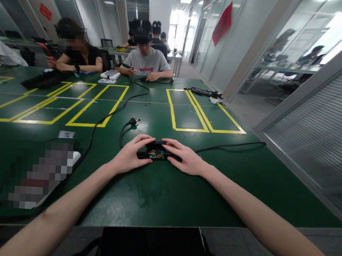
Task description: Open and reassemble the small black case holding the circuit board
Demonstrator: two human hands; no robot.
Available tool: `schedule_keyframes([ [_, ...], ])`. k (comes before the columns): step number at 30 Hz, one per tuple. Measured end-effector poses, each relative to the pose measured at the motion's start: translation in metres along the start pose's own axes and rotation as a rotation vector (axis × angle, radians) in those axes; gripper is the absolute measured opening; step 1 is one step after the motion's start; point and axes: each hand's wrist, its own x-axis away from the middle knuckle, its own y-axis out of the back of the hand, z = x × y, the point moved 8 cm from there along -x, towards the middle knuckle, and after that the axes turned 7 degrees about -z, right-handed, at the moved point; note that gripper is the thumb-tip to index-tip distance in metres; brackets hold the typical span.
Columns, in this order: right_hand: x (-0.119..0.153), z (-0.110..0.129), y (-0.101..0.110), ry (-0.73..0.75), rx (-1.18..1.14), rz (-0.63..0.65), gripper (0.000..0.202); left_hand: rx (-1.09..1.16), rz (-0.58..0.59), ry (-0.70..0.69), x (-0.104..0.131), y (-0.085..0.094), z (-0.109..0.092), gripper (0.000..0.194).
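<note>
Gripping one open black case between them, two hands rest above one table.

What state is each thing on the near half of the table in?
Black case: open, inner parts exposed.
Left hand: gripping case's left end.
Right hand: gripping its right end.
Black plug: unplugged, lying on table.
Long cable: slack, uncoiled.
Pixelated item: can't tell.
</note>
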Motion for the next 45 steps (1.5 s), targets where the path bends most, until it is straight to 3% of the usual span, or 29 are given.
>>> schedule_keyframes([
  [10,-0.001,0.003,0.003,0.008,0.008,-0.010,0.045,-0.011,-0.022,0.012,-0.001,0.003,-0.001,0.060],
  [20,-0.007,0.010,0.007,-0.001,0.009,-0.005,0.009,-0.015,-0.041,0.011,-0.004,0.007,-0.006,0.050],
  [31,-0.008,0.008,0.006,-0.015,-0.074,-0.060,0.027,0.016,-0.006,-0.010,-0.002,0.003,-0.006,0.027],
  [40,-0.004,-0.003,-0.001,-0.124,-0.079,-0.015,0.032,0.019,0.001,-0.038,0.000,-0.002,-0.006,0.033],
  [45,-0.004,-0.003,-0.001,-0.117,-0.094,-0.012,0.028,-0.008,0.063,-0.012,0.000,-0.007,-0.003,0.029],
])
